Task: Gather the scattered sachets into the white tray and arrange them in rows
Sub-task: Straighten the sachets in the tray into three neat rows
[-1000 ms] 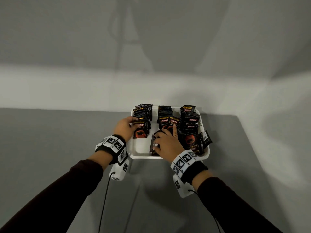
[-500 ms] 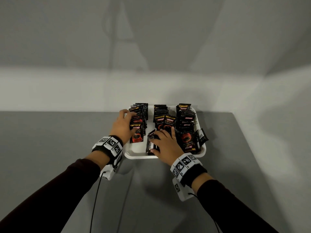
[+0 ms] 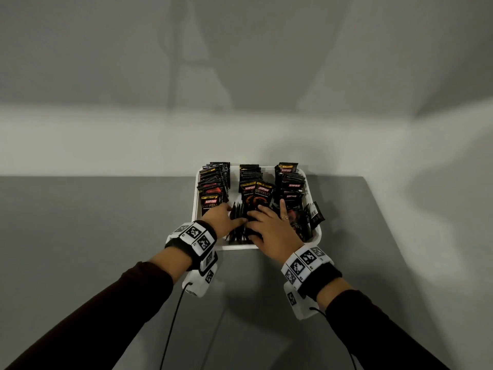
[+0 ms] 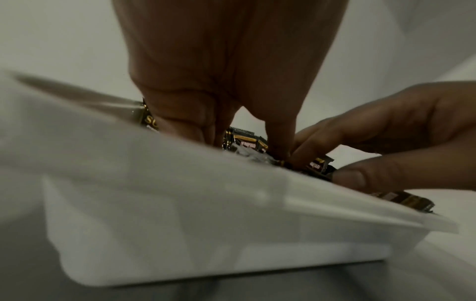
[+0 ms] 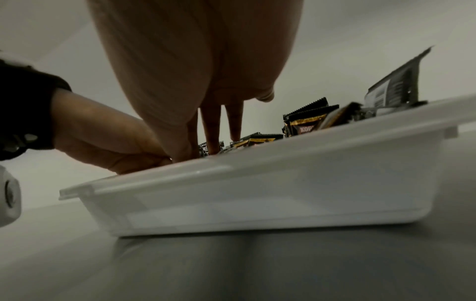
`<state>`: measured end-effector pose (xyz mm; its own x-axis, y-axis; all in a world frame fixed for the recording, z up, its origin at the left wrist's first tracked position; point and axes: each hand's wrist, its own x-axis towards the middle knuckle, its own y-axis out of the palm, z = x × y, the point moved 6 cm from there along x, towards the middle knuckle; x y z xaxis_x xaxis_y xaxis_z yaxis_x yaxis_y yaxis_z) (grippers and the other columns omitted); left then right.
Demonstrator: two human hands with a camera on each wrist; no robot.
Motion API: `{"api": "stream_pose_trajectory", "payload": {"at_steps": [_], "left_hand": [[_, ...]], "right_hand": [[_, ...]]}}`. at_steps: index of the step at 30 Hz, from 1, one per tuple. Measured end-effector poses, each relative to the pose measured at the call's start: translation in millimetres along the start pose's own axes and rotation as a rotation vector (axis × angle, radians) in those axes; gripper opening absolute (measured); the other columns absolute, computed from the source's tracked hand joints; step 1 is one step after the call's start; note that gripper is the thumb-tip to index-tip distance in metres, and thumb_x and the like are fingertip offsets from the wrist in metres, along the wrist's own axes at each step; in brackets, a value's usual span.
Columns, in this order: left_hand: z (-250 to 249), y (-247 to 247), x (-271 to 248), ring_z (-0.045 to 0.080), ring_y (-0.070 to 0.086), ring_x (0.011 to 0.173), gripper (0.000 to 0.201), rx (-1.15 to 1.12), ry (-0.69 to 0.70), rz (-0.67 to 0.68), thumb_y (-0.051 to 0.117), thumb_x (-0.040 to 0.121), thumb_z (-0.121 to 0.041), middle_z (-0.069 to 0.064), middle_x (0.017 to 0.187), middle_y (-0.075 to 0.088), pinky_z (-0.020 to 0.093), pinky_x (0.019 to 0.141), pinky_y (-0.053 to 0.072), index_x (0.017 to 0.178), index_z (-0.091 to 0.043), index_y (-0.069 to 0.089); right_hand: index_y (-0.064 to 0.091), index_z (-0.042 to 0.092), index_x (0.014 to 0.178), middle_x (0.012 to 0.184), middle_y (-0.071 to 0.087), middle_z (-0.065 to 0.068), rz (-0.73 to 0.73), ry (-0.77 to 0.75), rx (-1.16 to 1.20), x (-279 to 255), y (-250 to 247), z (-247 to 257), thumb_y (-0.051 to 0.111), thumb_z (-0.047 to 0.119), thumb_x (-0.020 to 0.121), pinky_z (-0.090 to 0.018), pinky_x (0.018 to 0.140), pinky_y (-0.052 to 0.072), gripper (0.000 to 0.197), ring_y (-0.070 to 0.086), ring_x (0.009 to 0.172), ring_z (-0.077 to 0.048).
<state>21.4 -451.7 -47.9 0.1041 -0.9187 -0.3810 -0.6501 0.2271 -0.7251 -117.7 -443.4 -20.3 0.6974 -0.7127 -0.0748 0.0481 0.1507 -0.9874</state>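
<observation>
The white tray (image 3: 194,209) stands at the far edge of the table and holds black Kopiko sachets in a left row (image 3: 213,182), a middle row (image 3: 253,188) and a right row (image 3: 292,186). A loose bunch of sachets (image 3: 237,225) stands on edge at the front middle. My left hand (image 3: 226,217) grips the bunch from the left. My right hand (image 3: 264,222) grips it from the right, fingers curled over its top. In the left wrist view both the left hand (image 4: 257,142) and the right hand (image 4: 360,152) reach over the tray wall (image 4: 180,203). One sachet (image 3: 314,212) leans over the right rim.
The grey table (image 3: 93,236) ends just right of the tray, and a pale wall (image 3: 240,102) rises right behind it. Black cables (image 3: 170,324) hang from the wrist cameras over the near table. The right wrist view shows the tray's front wall (image 5: 257,193) close up.
My left hand has left the front of the left row and moved right onto the loose bunch. The right hand has stayed on that bunch.
</observation>
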Motion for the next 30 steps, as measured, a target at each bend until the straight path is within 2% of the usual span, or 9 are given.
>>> {"api": "stream_pose_trajectory", "payload": {"at_steps": [5,9,11,15,17,20,24,28,30], "left_hand": [[4.8,-2.6,4.1,0.019,0.063,0.088,0.042,-0.125,-0.034,0.057,0.064,0.085,-0.033,0.008,0.109,0.065,0.029,0.075,0.053,0.119,-0.012,0.053],[11.6,-8.1,3.9,0.025,0.062,0.102,0.043,-0.126,-0.026,0.069,0.064,0.085,-0.022,0.012,0.115,0.064,0.034,0.091,0.05,0.122,-0.008,0.05],[11.9,-9.4,2.9,0.024,0.061,0.103,0.048,-0.128,-0.021,0.062,0.065,0.083,-0.018,0.012,0.117,0.063,0.03,0.09,0.049,0.126,-0.008,0.046],[5.4,-9.3,1.1,0.023,0.058,0.109,0.068,-0.094,-0.008,0.018,0.068,0.079,-0.03,0.009,0.122,0.059,0.024,0.085,0.044,0.136,-0.012,0.035],[1.0,-7.7,1.3,0.023,0.058,0.109,0.073,-0.05,-0.009,0.007,0.069,0.076,-0.034,0.008,0.121,0.059,0.023,0.084,0.044,0.137,-0.013,0.034],[-4.4,-1.7,0.8,0.023,0.059,0.103,0.073,0.026,-0.015,0.032,0.07,0.073,-0.031,0.008,0.115,0.06,0.025,0.081,0.047,0.134,-0.012,0.034],[-6.7,4.6,-2.5,0.025,0.059,0.108,0.083,0.056,-0.015,0.019,0.073,0.071,-0.033,0.009,0.116,0.06,0.034,0.094,0.048,0.137,-0.011,0.027],[-4.5,4.3,-1.2,0.026,0.059,0.109,0.078,0.004,-0.026,-0.019,0.072,0.075,-0.028,0.011,0.119,0.06,0.037,0.096,0.047,0.136,-0.009,0.027],[-0.7,3.3,-1.1,0.025,0.059,0.108,0.075,-0.036,-0.042,-0.033,0.072,0.075,-0.025,0.01,0.119,0.061,0.034,0.094,0.048,0.135,-0.01,0.03]], "right_hand": [[0.053,0.026,0.126,0.144,0.039,0.005,-0.037,0.038,0.013,-3.7,-0.7,-7.5,0.046,0.041,0.092,-0.049,0.104,-0.026,0.038,0.02,0.142,-0.019],[0.049,0.025,0.13,0.148,0.033,0.005,-0.028,0.058,0.028,-4.0,3.1,-9.9,0.049,0.039,0.091,-0.048,0.105,-0.026,0.041,0.016,0.143,-0.016],[0.046,0.025,0.132,0.15,0.032,0.007,-0.024,0.058,0.04,-3.8,4.4,-8.8,0.049,0.034,0.092,-0.049,0.105,-0.026,0.042,0.014,0.144,-0.015],[0.045,0.033,0.133,0.145,0.036,0.003,-0.036,0.024,0.024,-5.2,3.1,-2.3,0.047,0.025,0.092,-0.055,0.104,-0.022,0.041,0.019,0.142,-0.023],[0.055,0.032,0.124,0.144,0.038,0.001,-0.032,0.026,0.01,-5.6,1.9,-1.9,0.047,0.029,0.092,-0.055,0.104,-0.022,0.033,0.021,0.141,-0.025],[0.063,0.026,0.111,0.148,0.033,0.003,-0.009,0.049,-0.018,-5.4,4.1,-4.5,0.044,0.033,0.093,-0.054,0.104,-0.023,0.026,0.017,0.142,-0.022],[0.066,0.021,0.103,0.148,0.033,0.006,-0.006,0.056,-0.01,-4.5,6.2,-3.1,0.043,0.026,0.093,-0.056,0.105,-0.021,0.025,0.016,0.142,-0.02],[0.066,0.018,0.103,0.136,0.046,0.005,0.002,0.08,-0.023,-2.0,4.1,0.9,0.043,0.023,0.093,-0.058,0.105,-0.021,0.026,0.021,0.14,-0.022],[0.066,0.019,0.103,0.129,0.05,0.004,-0.003,0.105,-0.031,-1.7,2.4,2.1,0.043,0.025,0.093,-0.058,0.104,-0.022,0.026,0.025,0.137,-0.024]]}}
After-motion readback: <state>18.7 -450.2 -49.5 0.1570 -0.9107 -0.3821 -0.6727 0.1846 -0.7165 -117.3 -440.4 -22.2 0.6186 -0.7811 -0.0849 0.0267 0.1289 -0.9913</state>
